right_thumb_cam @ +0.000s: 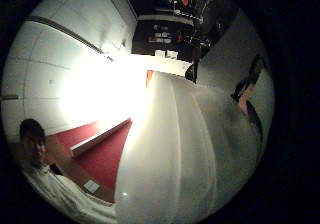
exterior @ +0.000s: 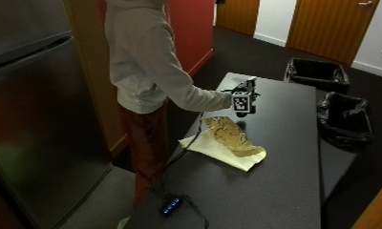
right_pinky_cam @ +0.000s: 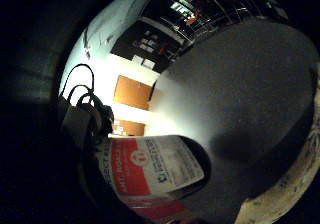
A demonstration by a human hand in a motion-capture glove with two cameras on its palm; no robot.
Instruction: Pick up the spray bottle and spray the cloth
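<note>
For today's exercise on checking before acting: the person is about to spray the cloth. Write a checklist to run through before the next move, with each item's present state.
1. Spray bottle in the gloved right hand: ok, it fills the palm views and is off the table.
2. Cloth on the table, within reach: ok, lying below and just in front of the hand.
3. Nozzle aimed at the cloth: cannot tell, nozzle not visible.
4. Finger on the trigger: cannot tell.
5. Cloth spread flat: not ok, it is crumpled.

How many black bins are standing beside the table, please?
2. One bin stands near the table's far end; the other bin stands closer, beside its long edge. Others may be hidden.
</note>
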